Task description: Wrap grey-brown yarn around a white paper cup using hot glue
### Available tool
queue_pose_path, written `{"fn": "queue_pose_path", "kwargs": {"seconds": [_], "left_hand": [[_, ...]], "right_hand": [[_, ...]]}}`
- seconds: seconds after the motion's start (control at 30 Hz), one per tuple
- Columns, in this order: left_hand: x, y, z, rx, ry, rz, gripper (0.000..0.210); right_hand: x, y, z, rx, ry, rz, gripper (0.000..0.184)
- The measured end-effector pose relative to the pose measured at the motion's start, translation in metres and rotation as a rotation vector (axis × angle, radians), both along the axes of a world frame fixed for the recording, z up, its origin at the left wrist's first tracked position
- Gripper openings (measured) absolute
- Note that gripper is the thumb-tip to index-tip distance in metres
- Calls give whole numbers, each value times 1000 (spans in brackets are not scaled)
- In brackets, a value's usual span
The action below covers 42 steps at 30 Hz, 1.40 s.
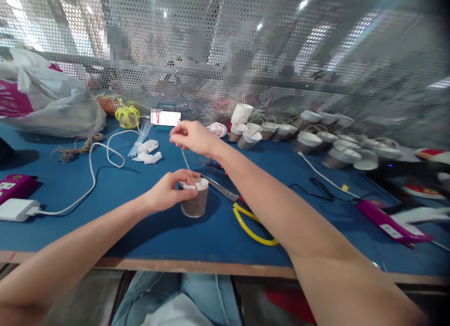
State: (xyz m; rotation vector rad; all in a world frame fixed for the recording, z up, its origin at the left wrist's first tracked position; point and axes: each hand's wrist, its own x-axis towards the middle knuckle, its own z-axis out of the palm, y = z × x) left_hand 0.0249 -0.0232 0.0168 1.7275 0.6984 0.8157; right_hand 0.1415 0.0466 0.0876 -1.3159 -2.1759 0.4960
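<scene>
A small grey-brown pot (194, 205) with a white rim stands on the blue table in front of me. My left hand (172, 189) is closed on its rim, with the thumb outside and fingers over the top. Above the pot, my right hand (191, 136) pinches the upper end of a thin cord (186, 162). That cord runs down at a slant, looking taut, to the rim beside my left fingers. Scissors (225, 192) with yellow handles lie to the right of the pot, partly under my right forearm.
Several similar pots with cord handles (250, 136) stand at the back right. A propped phone (166, 117), crumpled white tissue (147, 152) and a yellow ribbed object (127, 116) sit behind my hands. White cable (92, 169) crosses the left side. Purple power strips (390, 222) lie at both sides.
</scene>
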Motion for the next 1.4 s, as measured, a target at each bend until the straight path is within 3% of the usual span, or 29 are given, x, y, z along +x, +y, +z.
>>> {"fn": "queue_pose_path", "kwargs": {"seconds": [0.07, 0.2, 0.33, 0.5, 0.73, 1.0, 1.2, 1.4], "left_hand": [[0, 1, -1, -6, -19, -3, 11], [1, 3, -5, -41, -46, 34, 12], [3, 4, -7, -84, -42, 89, 14], [6, 2, -6, -55, -1, 113, 16], [2, 4, -4, 73, 111, 115, 18], [-5, 9, 0, 77, 207, 39, 29], [-9, 14, 0, 65, 201, -24, 25], [-6, 13, -1, 57, 183, 1, 19]], "right_hand": [[8, 1, 1, 3, -216, -22, 18], [28, -19, 6, 70, -286, -107, 18], [43, -57, -3, -21, -274, -89, 36], [45, -87, -27, -44, -143, -60, 23], [44, -90, -34, -56, -25, -108, 22], [49, -88, -38, -87, 21, -91, 25], [53, -88, -40, -135, 58, -72, 28], [56, -85, -46, -140, 113, 17, 24]]}}
